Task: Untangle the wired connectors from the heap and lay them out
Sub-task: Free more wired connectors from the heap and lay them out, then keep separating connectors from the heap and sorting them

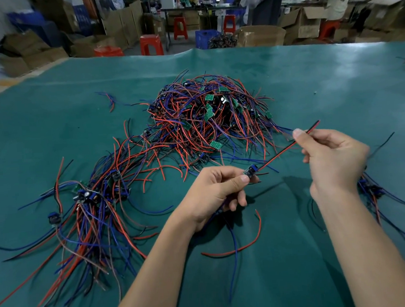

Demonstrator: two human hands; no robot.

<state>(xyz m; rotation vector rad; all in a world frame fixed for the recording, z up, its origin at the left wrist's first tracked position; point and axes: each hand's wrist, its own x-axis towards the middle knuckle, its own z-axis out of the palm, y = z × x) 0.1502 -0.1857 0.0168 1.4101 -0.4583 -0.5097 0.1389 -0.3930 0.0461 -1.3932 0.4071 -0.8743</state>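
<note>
Item — connector (252, 170), lower centre of frame, pinched by left hand (217, 191) at its body; right hand (334, 159) pinches its red-black wire (289, 148), drawn taut toward the right. Heap (208, 115), upper centre; laid-out group (91, 207), lower left. Method, as judged: hold the body firm, slide fingers along the wire to straighten it, then lay it down apart from the heap. Obscured — right hand blurred; wires behind right wrist unclear.

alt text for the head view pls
Two bare hands stretch one wired connector above a green mat: left hand pinches the module, right hand pinches its red-black wire. Tangled heap behind, sorted bundle left.
</note>
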